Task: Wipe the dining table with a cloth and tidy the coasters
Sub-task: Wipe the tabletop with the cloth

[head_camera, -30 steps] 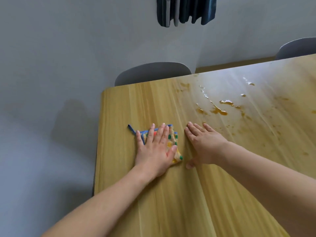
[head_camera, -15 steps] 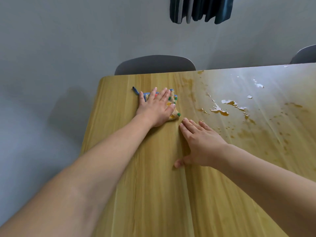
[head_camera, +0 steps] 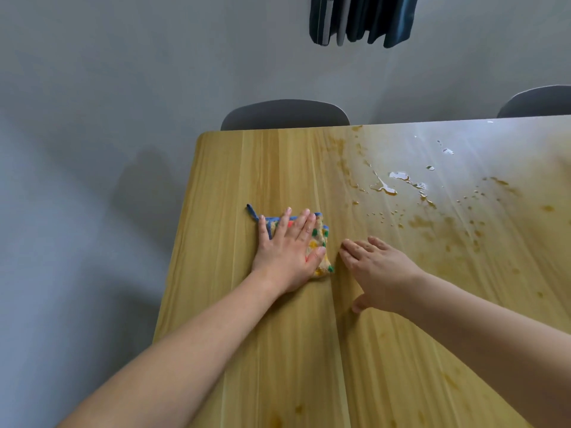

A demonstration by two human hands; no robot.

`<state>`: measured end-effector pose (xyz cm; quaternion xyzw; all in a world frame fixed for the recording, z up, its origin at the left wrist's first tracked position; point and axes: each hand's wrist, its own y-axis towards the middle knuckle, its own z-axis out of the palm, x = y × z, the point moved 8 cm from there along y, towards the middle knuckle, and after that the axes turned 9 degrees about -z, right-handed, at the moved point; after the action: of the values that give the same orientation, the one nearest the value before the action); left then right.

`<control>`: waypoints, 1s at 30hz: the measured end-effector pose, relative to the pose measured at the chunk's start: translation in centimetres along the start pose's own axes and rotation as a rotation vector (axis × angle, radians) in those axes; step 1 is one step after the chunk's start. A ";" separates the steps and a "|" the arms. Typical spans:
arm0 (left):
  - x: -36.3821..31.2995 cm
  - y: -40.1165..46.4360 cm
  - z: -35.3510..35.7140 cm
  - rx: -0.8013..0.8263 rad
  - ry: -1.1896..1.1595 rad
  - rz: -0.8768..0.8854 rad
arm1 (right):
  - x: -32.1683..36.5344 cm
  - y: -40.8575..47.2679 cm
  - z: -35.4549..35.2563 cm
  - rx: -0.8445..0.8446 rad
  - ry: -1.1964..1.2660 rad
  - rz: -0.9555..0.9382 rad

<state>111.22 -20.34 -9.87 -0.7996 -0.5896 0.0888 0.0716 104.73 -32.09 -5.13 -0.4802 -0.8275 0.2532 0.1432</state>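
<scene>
My left hand (head_camera: 287, 248) lies flat, fingers spread, pressing a folded cloth (head_camera: 323, 239) onto the wooden dining table (head_camera: 216, 230). The cloth is yellowish with green, red and yellow spots, a blue edge and a blue loop sticking out to the left. My right hand (head_camera: 377, 270) rests palm down on the bare wood just right of the cloth, holding nothing. Brownish liquid puddles and droplets (head_camera: 386, 188) spread over the table's far right part. No coasters are in view.
Two grey chair backs, one chair (head_camera: 284, 114) at the middle and another chair (head_camera: 537, 101) at the right, stand behind the table's far edge. Dark fabric (head_camera: 361, 18) hangs on the grey wall above. The table's left edge drops off to grey floor.
My left hand pushed the cloth away toward the far edge, then drew it back toward me beside my right hand. The right hand stayed resting on the table.
</scene>
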 end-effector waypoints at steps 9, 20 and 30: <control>1.3 4.3 -1.3 0.009 -0.035 -0.041 | 0.2 1.6 0.8 0.160 0.041 0.050; 1.7 3.4 -1.0 0.019 -0.046 -0.075 | -0.7 0.9 2.1 0.110 0.173 0.074; 0.8 -10.1 2.3 0.045 0.010 -0.055 | -0.4 1.2 1.7 0.153 0.098 0.081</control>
<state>101.52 -16.55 -9.92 -0.7818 -0.6088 0.0959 0.0950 105.02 -32.43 -7.25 -0.5127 -0.7777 0.2973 0.2095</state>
